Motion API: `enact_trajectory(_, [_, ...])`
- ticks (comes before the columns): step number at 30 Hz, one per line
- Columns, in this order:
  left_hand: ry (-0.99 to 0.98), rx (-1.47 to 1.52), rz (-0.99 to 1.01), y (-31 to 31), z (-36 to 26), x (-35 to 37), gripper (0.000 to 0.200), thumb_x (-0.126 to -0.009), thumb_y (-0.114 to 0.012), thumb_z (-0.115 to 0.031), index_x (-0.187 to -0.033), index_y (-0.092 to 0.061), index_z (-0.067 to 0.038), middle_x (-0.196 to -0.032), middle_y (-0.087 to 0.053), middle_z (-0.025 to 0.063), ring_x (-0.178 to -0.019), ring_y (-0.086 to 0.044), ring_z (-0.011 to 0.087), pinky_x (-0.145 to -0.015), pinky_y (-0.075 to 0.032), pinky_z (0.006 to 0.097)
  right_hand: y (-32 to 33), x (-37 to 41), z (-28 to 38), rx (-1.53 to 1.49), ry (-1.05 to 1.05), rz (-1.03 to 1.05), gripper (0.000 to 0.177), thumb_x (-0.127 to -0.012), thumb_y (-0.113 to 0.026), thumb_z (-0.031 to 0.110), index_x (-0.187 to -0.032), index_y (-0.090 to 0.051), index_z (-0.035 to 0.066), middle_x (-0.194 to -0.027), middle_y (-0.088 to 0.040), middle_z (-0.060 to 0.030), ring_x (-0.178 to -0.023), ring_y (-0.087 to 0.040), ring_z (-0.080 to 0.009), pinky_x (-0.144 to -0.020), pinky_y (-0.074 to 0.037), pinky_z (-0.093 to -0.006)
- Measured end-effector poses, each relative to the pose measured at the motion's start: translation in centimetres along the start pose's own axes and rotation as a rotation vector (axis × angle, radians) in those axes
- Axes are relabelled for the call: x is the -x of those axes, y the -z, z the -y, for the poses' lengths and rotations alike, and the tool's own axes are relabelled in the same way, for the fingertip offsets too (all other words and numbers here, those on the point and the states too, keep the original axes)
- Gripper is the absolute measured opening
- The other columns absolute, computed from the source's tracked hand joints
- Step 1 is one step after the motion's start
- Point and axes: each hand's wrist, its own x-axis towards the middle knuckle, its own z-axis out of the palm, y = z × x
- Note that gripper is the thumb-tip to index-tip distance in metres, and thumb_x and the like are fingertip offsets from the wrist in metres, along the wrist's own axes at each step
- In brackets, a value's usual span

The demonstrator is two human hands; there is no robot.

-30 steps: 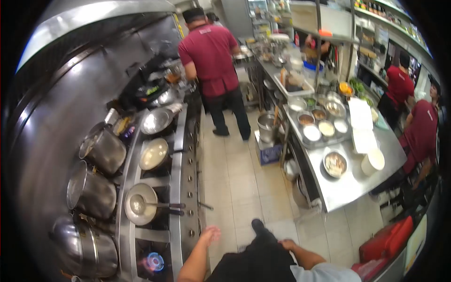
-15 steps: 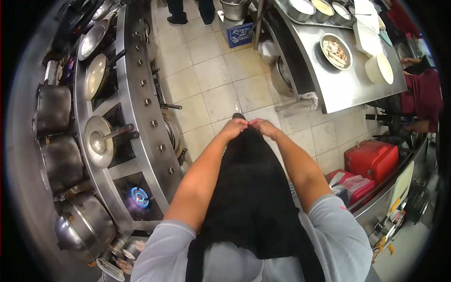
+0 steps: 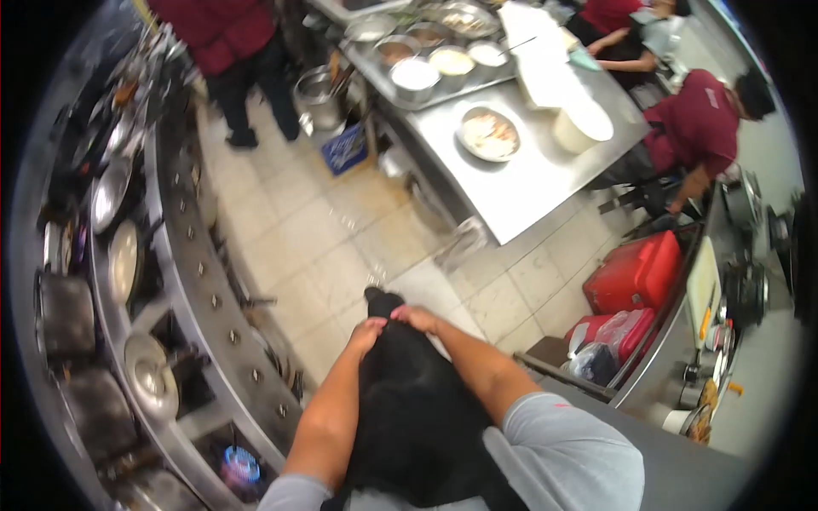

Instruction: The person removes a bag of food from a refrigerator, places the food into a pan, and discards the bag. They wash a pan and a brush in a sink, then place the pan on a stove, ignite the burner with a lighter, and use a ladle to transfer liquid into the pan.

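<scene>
My left hand [image 3: 367,334] and my right hand [image 3: 417,318] are close together in front of me, a small gap between them. Both have their fingers curled in at the far end of my black apron [image 3: 405,400], pinching its cloth. The fingertips are small and slightly blurred. Just beyond the hands, the tip of a dark shoe [image 3: 382,298] shows on the tiles.
On the left runs a stove [image 3: 217,319] with pans and a lit blue burner [image 3: 242,464]. A steel table [image 3: 528,200] at the right bears a bowl of food [image 3: 488,134] and a white tub [image 3: 583,125]. Red containers [image 3: 632,272] stand at right. Several people in maroon are nearby.
The view has swung right and up, bringing more of the table and co-workers into sight. My hands have moved slightly apart, still at the apron.
</scene>
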Motion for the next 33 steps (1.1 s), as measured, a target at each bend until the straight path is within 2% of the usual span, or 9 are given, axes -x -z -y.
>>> enact_trajectory(4, [0.102, 0.114, -0.088, 1.3, -2.8, 2.2, 0.022, -0.088, -0.049, -0.019, -0.106, -0.061, -0.013, -0.084, -0.055, -0.0004, -0.076, -0.050, 0.0108, -0.067, -0.043, 0.0261, 1.2, 3.0, -1.2, -0.267, -0.232, -0.102, 0.037, -0.080, -0.047, 0.029, -0.112, -0.059, 0.014, -0.095, -0.060, -0.0006, -0.084, -0.052, -0.0097, -0.056, -0.038, -0.0248])
enact_trajectory(9, [0.200, 0.275, -0.055, 2.8, -1.0, 4.7, 0.016, -0.086, -0.048, -0.014, -0.100, -0.055, -0.014, -0.073, -0.051, -0.0025, -0.061, -0.047, 0.0099, -0.052, -0.039, 0.0271, 1.2, 8.1, -2.4, -0.522, -0.459, 0.027, 0.046, -0.087, -0.047, 0.041, -0.122, -0.053, 0.012, -0.112, -0.060, -0.0063, -0.096, -0.059, -0.0186, -0.081, -0.047, -0.0323])
enact_trajectory(11, [0.289, 0.100, 0.234, 3.5, 4.7, 4.2, 0.023, -0.075, -0.049, -0.015, -0.097, -0.054, -0.014, -0.068, -0.050, -0.0010, -0.065, -0.050, 0.0135, -0.052, -0.041, 0.0318, 1.0, 9.2, -6.0, -0.563, -0.373, 0.081, 0.047, -0.086, -0.050, 0.042, -0.120, -0.055, 0.009, -0.109, -0.062, -0.0098, -0.095, -0.061, -0.0217, -0.086, -0.047, -0.0371])
enact_trajectory(12, [0.345, 0.022, 0.099, 2.4, 4.6, 6.8, 0.021, -0.075, -0.050, -0.018, -0.094, -0.058, -0.014, -0.069, -0.052, 0.0005, -0.066, -0.052, 0.0161, -0.054, -0.041, 0.0367, 1.2, 10.2, -6.3, -0.495, -0.255, 0.099, 0.046, -0.085, -0.052, 0.040, -0.117, -0.057, 0.007, -0.105, -0.064, -0.0124, -0.094, -0.062, -0.0231, -0.086, -0.047, -0.0392])
enact_trajectory(13, [0.478, 0.137, 0.343, 2.9, 15.2, 2.3, 0.029, -0.076, -0.053, -0.022, -0.103, -0.060, -0.011, -0.085, -0.060, 0.0049, -0.074, -0.057, 0.0203, -0.063, -0.044, 0.0446, 1.1, 11.2, -6.2, -0.439, -0.212, 0.116, 0.046, -0.084, -0.053, 0.040, -0.116, -0.057, 0.007, -0.105, -0.064, -0.0131, -0.095, -0.061, -0.0240, -0.086, -0.047, -0.0391])
enact_trajectory(17, [0.610, -0.160, 0.263, 5.0, 15.2, 9.4, 0.040, -0.081, -0.052, -0.027, -0.117, -0.055, -0.009, -0.107, -0.061, 0.0090, -0.087, -0.060, 0.0248, -0.073, -0.044, 0.0541, 2.7, 12.8, -4.5, -0.031, -0.324, 0.134, 0.046, -0.082, -0.055, 0.040, -0.112, -0.059, 0.006, -0.105, -0.063, -0.0159, -0.098, -0.060, -0.0277, -0.086, -0.047, -0.0390])
enact_trajectory(25, [0.588, 0.206, -0.205, 10.5, 9.5, 14.0, 0.029, -0.087, -0.044, -0.024, -0.110, -0.056, -0.010, -0.102, -0.063, 0.0063, -0.083, -0.061, 0.0197, -0.066, -0.045, 0.0459, 7.7, 7.4, 9.3, 1.105, -0.268, -0.142, 0.042, -0.080, -0.056, 0.031, -0.109, -0.059, 0.001, -0.101, -0.062, -0.0212, -0.094, -0.061, -0.0290, -0.085, -0.047, -0.0367])
enact_trajectory(30, [0.524, 0.309, -0.303, 11.3, 9.5, 14.4, 0.029, -0.087, -0.044, -0.025, -0.109, -0.056, -0.010, -0.096, -0.063, 0.0049, -0.082, -0.062, 0.0208, -0.068, -0.046, 0.0446, 5.5, 6.2, 24.1, 0.642, 0.317, -0.315, 0.041, -0.082, -0.055, 0.031, -0.110, -0.057, 0.001, -0.092, -0.064, -0.0174, -0.087, -0.061, -0.0293, -0.080, -0.047, -0.0346])
enact_trajectory(33, [0.714, 0.022, -0.013, 11.6, 10.1, 14.0, 0.031, -0.086, -0.045, -0.026, -0.110, -0.054, -0.009, -0.093, -0.063, 0.0057, -0.080, -0.062, 0.0230, -0.070, -0.047, 0.0460, 6.2, 1.5, 25.1, 0.514, 0.131, -0.157, 0.040, -0.084, -0.055, 0.034, -0.109, -0.057, 0.003, -0.092, -0.064, -0.0140, -0.087, -0.061, -0.0289, -0.080, -0.047, -0.0346])
